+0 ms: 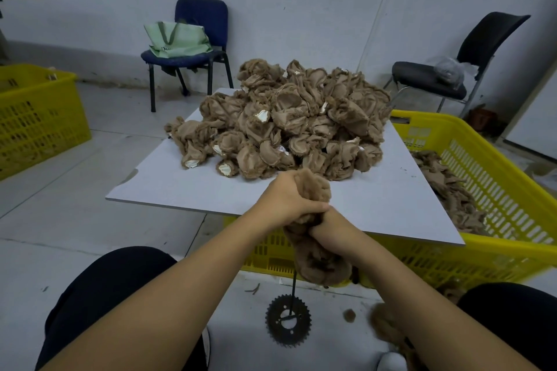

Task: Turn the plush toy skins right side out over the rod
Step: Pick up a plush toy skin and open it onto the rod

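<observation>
You have one plush skin [313, 262] threaded over the thin dark rod [293, 286], which stands upright from a toothed sprocket base [287, 322] on the floor between your knees; that heavy base looks meant to keep the rod steady while you pull fabric down against it. Your left hand [289, 200] is curled tight round the upper part of the skin, where a furry tuft pokes out above your fingers, and your right hand [327, 232] sits just below it, also clenched on the fabric, so the two fists touch and stack along the line of the rod. Both forearms reach forward and converge, wrists bent slightly down, which suits a downward stripping pull. Below your right hand the skin already shows its fluffy side, so you seem partway through this one. The waiting pile of inside-out skins [280, 126] lies heaped on the white tabletop [391, 190] just ahead, within easy reach, and the yellow crate [497, 178] to your right, under the tabletop's edge, holds more brown skins, likely finished ones. Another furry piece [388, 325] lies by your right knee.
</observation>
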The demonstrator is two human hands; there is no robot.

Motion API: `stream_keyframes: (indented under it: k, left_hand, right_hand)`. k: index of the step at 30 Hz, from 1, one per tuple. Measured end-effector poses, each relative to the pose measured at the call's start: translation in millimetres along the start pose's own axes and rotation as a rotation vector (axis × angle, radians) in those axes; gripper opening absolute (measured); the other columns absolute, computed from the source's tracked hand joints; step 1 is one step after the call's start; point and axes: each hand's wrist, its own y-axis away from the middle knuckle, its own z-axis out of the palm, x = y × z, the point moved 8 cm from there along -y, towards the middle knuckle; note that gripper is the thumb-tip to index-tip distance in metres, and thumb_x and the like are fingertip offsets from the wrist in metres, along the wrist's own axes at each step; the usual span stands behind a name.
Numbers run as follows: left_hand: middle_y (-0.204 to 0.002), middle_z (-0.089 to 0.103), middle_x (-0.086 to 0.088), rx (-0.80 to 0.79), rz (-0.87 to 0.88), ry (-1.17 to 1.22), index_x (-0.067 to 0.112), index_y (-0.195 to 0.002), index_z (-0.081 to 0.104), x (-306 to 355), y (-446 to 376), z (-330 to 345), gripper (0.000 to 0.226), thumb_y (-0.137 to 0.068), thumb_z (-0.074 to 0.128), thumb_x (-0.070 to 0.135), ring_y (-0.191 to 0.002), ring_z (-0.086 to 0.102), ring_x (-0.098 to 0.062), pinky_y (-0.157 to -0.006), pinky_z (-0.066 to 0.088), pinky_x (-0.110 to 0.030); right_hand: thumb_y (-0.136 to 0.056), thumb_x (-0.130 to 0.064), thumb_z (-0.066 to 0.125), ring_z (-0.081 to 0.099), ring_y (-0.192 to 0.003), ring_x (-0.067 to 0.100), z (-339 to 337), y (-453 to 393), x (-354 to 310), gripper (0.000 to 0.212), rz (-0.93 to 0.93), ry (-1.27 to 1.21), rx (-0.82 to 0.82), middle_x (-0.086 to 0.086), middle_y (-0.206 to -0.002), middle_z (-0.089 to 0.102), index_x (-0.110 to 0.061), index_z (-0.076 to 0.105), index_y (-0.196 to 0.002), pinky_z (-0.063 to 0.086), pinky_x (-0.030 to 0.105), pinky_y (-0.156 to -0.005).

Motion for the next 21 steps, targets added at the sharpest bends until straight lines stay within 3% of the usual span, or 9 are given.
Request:
stream_keyframes:
  k: [3,6,8,10,12,15,16,18,21]
  left_hand:
    - [-0.084,0.07,0.009,0.12,0.103,-0.017,0.02,-0.093,0.065,9.6,6.4,-11.9,0.038,-0.069,0.092,0.029,-0.082,0.067,-0.007,-0.076,0.059,-0.034]
    - [-0.091,0.072,0.012,0.2,0.338,0.135,0.016,-0.104,0.067,33.4,16.4,-18.9,0.036,-0.076,0.088,0.024,-0.088,0.068,0.0,-0.074,0.056,-0.019]
    - [-0.095,0.073,0.007,0.156,0.366,0.249,0.014,-0.112,0.065,33.6,14.0,-18.7,0.035,-0.082,0.083,0.019,-0.086,0.069,-0.004,-0.072,0.055,-0.017]
    - [-0.085,0.071,-0.014,0.059,0.264,0.32,0.008,-0.113,0.063,21.4,8.8,-10.6,0.028,-0.089,0.075,0.014,-0.062,0.064,-0.015,-0.056,0.051,-0.024]
    - [-0.058,0.06,-0.014,-0.041,0.116,0.304,0.003,-0.095,0.063,-0.9,6.3,5.9,0.008,-0.096,0.065,0.01,-0.044,0.05,-0.015,-0.046,0.04,-0.028]
    - [-0.049,0.05,-0.004,-0.105,0.008,0.206,0.007,-0.067,0.052,-22.3,7.6,20.3,0.036,-0.102,0.055,0.014,-0.045,0.044,-0.018,-0.052,0.036,-0.032]
    - [-0.053,0.053,-0.004,-0.108,0.019,0.148,0.01,-0.069,0.053,-22.9,8.1,20.9,0.035,-0.102,0.056,0.019,-0.049,0.047,-0.022,-0.055,0.039,-0.035]
    - [-0.071,0.064,0.0,-0.031,0.072,-0.066,0.019,-0.09,0.059,-16.6,11.5,12.5,0.017,-0.099,0.059,0.033,-0.064,0.059,-0.02,-0.061,0.048,-0.037]
    - [-0.091,0.06,0.007,0.171,0.26,-0.336,0.026,-0.117,0.046,2.9,24.5,-2.7,0.027,-0.097,0.061,0.037,-0.079,0.059,-0.009,-0.062,0.05,-0.03]
  right_hand:
    - [-0.078,0.012,0.059,0.069,-0.089,0.007,-26.8,9.9,-13.6,0.048,-0.058,-0.224,0.132,-0.009,-0.092,0.074,-0.031,0.066,-0.101,0.056,0.02,-0.068]
    - [-0.082,0.004,0.059,0.067,-0.092,-0.004,-58.3,17.2,-35.1,0.047,-0.193,-0.356,0.333,-0.023,-0.097,0.072,-0.039,0.066,-0.101,0.053,0.011,-0.073]
    - [-0.085,-0.001,0.054,0.065,-0.1,-0.002,-65.5,21.3,-48.2,0.044,-0.262,-0.296,0.37,-0.018,-0.104,0.071,-0.034,0.065,-0.112,0.053,0.015,-0.08]
    - [-0.086,-0.001,0.049,0.063,-0.107,0.007,-59.7,20.2,-52.9,0.044,-0.281,-0.165,0.321,-0.01,-0.111,0.068,-0.025,0.062,-0.121,0.053,0.025,-0.089]
    - [-0.087,0.0,0.046,0.062,-0.106,0.015,-48.6,16.7,-47.3,0.042,-0.242,-0.042,0.257,-0.005,-0.112,0.066,-0.023,0.059,-0.12,0.053,0.033,-0.09]
    - [-0.089,0.001,0.043,0.063,-0.103,0.022,-36.8,9.4,-34.2,0.048,-0.16,0.01,0.202,0.007,-0.114,0.067,-0.018,0.057,-0.13,0.054,0.04,-0.089]
    - [-0.089,0.002,0.041,0.064,-0.101,0.024,-34.8,7.7,-30.7,0.048,-0.137,-0.012,0.194,0.009,-0.113,0.067,-0.016,0.057,-0.13,0.055,0.041,-0.088]
    - [-0.088,0.006,0.039,0.066,-0.1,0.024,-31.3,7.3,-27.9,0.048,-0.122,-0.11,0.17,0.01,-0.108,0.069,-0.011,0.059,-0.127,0.057,0.042,-0.087]
    - [-0.088,0.007,0.04,0.068,-0.095,0.021,-27.0,9.8,-27.7,0.045,-0.133,-0.172,0.181,0.009,-0.103,0.07,-0.011,0.06,-0.123,0.058,0.044,-0.086]
